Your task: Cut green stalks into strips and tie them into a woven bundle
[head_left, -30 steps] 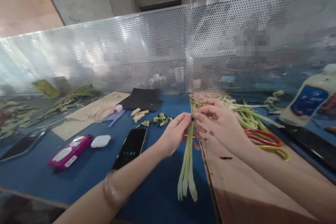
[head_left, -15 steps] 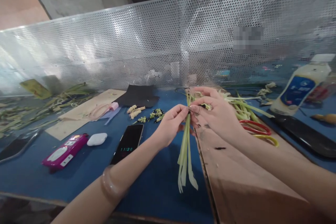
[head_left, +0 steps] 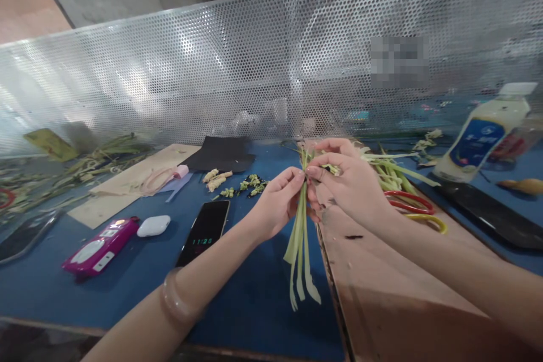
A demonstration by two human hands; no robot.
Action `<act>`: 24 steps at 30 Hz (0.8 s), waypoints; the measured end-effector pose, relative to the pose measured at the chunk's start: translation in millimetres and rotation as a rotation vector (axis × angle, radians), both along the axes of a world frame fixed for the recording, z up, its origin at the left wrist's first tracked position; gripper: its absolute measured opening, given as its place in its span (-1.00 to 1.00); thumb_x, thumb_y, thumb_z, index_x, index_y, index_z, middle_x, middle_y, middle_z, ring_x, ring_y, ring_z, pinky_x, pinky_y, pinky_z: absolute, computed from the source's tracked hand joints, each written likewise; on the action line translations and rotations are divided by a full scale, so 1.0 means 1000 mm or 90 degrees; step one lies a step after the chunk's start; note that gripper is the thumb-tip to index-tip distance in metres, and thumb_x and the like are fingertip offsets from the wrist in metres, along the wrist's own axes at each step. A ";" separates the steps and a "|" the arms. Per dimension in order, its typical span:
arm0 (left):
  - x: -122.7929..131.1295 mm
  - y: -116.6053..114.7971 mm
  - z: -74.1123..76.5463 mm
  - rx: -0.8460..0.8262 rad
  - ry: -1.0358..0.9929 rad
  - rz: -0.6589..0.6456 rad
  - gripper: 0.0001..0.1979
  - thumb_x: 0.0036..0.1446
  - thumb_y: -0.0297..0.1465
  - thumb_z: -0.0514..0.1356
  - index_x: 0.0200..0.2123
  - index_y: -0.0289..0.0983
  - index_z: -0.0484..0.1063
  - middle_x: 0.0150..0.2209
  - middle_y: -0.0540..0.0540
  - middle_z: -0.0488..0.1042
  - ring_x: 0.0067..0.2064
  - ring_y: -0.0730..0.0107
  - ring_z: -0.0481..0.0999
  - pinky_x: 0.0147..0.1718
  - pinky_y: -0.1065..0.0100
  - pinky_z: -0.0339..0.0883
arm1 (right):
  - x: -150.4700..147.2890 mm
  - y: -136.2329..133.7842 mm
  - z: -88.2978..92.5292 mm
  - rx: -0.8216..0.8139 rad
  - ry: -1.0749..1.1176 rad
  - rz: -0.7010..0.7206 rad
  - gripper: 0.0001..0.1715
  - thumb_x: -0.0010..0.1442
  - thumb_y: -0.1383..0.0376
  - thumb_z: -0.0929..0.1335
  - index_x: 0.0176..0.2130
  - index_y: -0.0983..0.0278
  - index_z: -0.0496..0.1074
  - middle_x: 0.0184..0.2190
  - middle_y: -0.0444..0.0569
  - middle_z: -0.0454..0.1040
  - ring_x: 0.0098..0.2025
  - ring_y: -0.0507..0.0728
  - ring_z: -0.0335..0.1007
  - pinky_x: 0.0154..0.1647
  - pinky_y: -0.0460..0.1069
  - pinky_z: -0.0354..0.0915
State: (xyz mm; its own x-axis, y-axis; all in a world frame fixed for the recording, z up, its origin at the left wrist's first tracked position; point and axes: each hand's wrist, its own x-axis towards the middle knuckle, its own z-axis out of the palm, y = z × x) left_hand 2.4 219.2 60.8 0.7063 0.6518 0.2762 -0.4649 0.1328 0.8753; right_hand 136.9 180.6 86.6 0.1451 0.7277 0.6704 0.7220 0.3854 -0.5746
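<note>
A bundle of pale green leaf strips [head_left: 300, 243] hangs over the blue table, its loose ends fanning downward. My left hand [head_left: 278, 203] is closed, thumb and fingers pinching the bundle near its upper part. Right beside it, my right hand [head_left: 350, 181] has its thumb and index fingertip pressed on the same spot, with the other fingers bent above. More of the plant shows behind the fingers, partly hidden. Further leaf strips [head_left: 396, 175] lie on the brown board just beyond my right hand, near scissors with red and yellow handles [head_left: 413, 203].
Left of my arm are a phone [head_left: 206, 229], a white earbud case [head_left: 153, 226] and a magenta device [head_left: 99, 249]. Small woven pieces [head_left: 218, 180] lie behind. A bottle [head_left: 479, 136] and a black case [head_left: 494, 215] stand right. Perforated metal panel [head_left: 237, 68] closes the back.
The view has shifted slightly, moving surroundings a little left and up. Both hands keep their pinch on the leaf strips, and the strips' lower ends have spread slightly.
</note>
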 end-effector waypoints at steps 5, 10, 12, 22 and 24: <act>0.000 -0.001 -0.001 -0.008 -0.010 -0.020 -0.84 0.21 -0.33 0.04 -0.40 -0.27 0.21 -0.56 0.04 0.36 -0.55 0.47 0.42 -0.60 0.42 0.41 | -0.001 -0.001 -0.001 0.005 0.021 0.004 -0.84 0.08 0.27 0.35 -0.51 0.23 0.45 -0.16 -0.01 0.29 -0.07 0.21 0.23 -0.05 0.17 0.17; 0.001 -0.002 0.000 -0.005 -0.020 -0.031 -0.84 0.21 -0.33 0.02 -0.39 -0.28 0.22 -0.55 0.03 0.37 -0.54 0.47 0.43 -0.58 0.41 0.43 | -0.002 -0.002 0.000 0.020 0.026 0.004 -0.84 0.07 0.27 0.34 -0.51 0.24 0.44 -0.21 0.00 0.28 -0.08 0.21 0.21 -0.03 0.18 0.15; 0.001 -0.001 0.000 -0.003 -0.024 -0.035 -0.84 0.20 -0.32 0.04 -0.39 -0.27 0.22 -0.55 0.03 0.37 -0.54 0.47 0.44 -0.58 0.41 0.43 | -0.004 -0.003 0.000 0.019 0.037 0.007 -0.82 0.08 0.27 0.33 -0.53 0.24 0.42 -0.22 0.00 0.26 -0.07 0.22 0.19 -0.04 0.18 0.16; 0.001 -0.003 0.001 -0.012 -0.023 -0.045 -0.84 0.18 -0.29 0.07 -0.38 -0.24 0.20 -0.57 0.07 0.36 -0.56 0.47 0.45 -0.59 0.42 0.43 | -0.006 -0.004 0.000 0.025 0.042 -0.001 -0.82 0.10 0.27 0.33 -0.52 0.22 0.41 -0.26 -0.02 0.25 -0.10 0.22 0.21 -0.08 0.20 0.17; 0.000 -0.004 0.004 -0.014 -0.019 -0.037 -0.83 0.17 -0.29 0.08 -0.39 -0.25 0.21 -0.56 0.06 0.38 -0.55 0.47 0.46 -0.59 0.43 0.43 | -0.005 -0.004 0.003 0.036 0.030 -0.017 -0.84 0.10 0.28 0.33 -0.50 0.21 0.42 -0.27 -0.03 0.26 -0.13 0.20 0.23 -0.08 0.19 0.17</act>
